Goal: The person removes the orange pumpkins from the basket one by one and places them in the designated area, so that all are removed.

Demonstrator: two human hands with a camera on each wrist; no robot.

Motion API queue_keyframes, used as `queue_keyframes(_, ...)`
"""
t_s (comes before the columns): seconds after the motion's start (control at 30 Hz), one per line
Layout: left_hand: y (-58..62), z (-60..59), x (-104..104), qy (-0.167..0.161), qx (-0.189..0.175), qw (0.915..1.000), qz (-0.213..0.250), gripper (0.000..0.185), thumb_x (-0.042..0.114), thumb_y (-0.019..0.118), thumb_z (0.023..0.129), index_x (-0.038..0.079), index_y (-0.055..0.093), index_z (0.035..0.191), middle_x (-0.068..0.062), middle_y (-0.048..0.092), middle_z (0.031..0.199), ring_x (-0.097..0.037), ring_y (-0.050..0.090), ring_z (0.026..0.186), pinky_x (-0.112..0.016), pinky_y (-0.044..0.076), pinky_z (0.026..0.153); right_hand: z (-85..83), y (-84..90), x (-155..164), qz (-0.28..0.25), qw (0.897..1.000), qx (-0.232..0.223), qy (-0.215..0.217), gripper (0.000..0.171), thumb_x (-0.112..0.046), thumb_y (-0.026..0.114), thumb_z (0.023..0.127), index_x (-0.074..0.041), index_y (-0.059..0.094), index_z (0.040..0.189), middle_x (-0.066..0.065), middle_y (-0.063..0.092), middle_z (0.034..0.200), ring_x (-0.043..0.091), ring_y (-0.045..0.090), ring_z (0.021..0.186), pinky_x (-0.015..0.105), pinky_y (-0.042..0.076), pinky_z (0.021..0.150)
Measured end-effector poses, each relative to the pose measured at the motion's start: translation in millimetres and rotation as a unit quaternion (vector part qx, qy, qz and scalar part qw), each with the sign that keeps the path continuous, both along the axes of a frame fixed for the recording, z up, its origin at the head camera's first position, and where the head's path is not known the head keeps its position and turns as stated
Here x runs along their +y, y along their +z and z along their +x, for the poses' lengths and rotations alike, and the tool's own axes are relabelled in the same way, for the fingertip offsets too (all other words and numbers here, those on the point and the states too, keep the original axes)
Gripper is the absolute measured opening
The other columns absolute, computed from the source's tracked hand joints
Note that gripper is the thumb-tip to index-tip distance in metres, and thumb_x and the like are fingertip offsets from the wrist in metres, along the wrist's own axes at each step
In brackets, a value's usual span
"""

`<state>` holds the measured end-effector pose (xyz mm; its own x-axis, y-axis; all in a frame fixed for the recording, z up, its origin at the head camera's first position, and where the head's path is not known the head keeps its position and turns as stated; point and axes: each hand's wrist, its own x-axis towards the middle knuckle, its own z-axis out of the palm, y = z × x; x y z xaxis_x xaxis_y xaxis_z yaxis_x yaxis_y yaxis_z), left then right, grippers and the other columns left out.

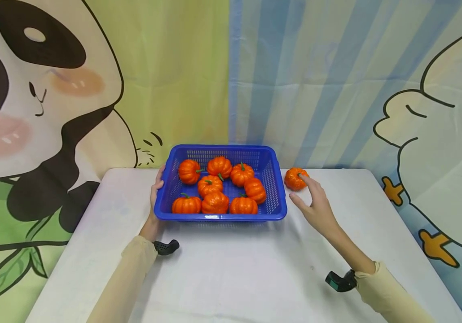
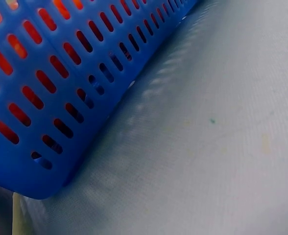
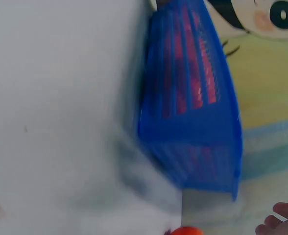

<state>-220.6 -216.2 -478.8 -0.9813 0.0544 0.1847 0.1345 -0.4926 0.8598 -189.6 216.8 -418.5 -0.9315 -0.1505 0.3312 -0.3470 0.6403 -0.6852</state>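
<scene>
A blue plastic basket (image 1: 220,217) with slotted walls stands on the white table and holds several small orange pumpkins (image 1: 215,202) with green stems. My left hand (image 1: 155,202) rests along the basket's left side, fingers against the outside just below the rim, partly hidden by it. To the right of the basket, one more pumpkin (image 1: 294,178) lies on the table. Close beside that pumpkin is my right hand (image 1: 319,208), thumb and fingers spread, holding nothing; its fingertips overlap the pumpkin's right edge in the head view. Some right fingers (image 3: 287,210) show at the right wrist view's edge.
The white table (image 1: 231,273) reaches back to a printed curtain (image 1: 198,80) with cartoon animals, which also hangs along both sides. Dark wrist devices (image 1: 167,247) sit at both cuffs.
</scene>
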Motion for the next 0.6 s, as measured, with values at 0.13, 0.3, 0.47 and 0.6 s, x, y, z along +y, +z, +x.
queue_keyframes(0.13, 3.3, 1.1, 0, -0.001, -0.007, 0.9998, 0.016, 0.059, 0.011, 0.002, 0.098, 0.018, -0.002, 0.156, -0.009, 0.0, 0.165, -0.034, 0.002, 0.15, -0.053, -0.003, 0.123, 22.6, 10.8, -11, -0.001, 0.999, -0.006, 0.046, 0.06, -0.019, 0.065, 0.092, -0.003, 0.041, 0.144, 0.022, 0.044, 0.146, 0.038, 0.042, 0.133, 0.06, 0.038, 0.107)
queue_keyframes(0.3, 4.1, 2.1, 1, -0.003, -0.009, 0.9998, 0.016, 0.059, 0.01, 0.001, 0.098, 0.016, -0.004, 0.156, -0.009, -0.002, 0.165, -0.034, 0.0, 0.15, -0.053, -0.004, 0.123, 41.0, 19.9, -25, -0.029, 0.994, -0.025, 0.104, 0.057, -0.015, 0.063, 0.093, -0.006, 0.041, 0.144, 0.017, 0.045, 0.147, 0.035, 0.047, 0.132, 0.051, 0.045, 0.103)
queue_keyframes(0.47, 2.2, 1.6, 1, 0.0, -0.013, 0.9999, 0.009, 0.06, 0.011, 0.003, 0.097, 0.017, -0.002, 0.156, -0.008, 0.0, 0.165, -0.034, 0.001, 0.151, -0.054, -0.003, 0.123, 54.8, 28.0, -39, -0.042, 0.988, -0.049, 0.141, 0.053, -0.015, 0.062, 0.094, -0.008, 0.043, 0.143, 0.014, 0.049, 0.143, 0.031, 0.052, 0.126, 0.044, 0.051, 0.098)
queue_keyframes(0.6, 2.0, 2.2, 0, 0.003, -0.023, 0.9997, 0.002, 0.061, 0.012, 0.005, 0.096, 0.019, -0.002, 0.156, -0.006, 0.001, 0.165, -0.033, 0.002, 0.151, -0.054, -0.001, 0.123, 63.9, 30.2, -49, -0.04, 0.983, -0.055, 0.17, 0.053, -0.015, 0.062, 0.093, -0.01, 0.044, 0.143, 0.011, 0.051, 0.141, 0.026, 0.053, 0.125, 0.04, 0.053, 0.096)
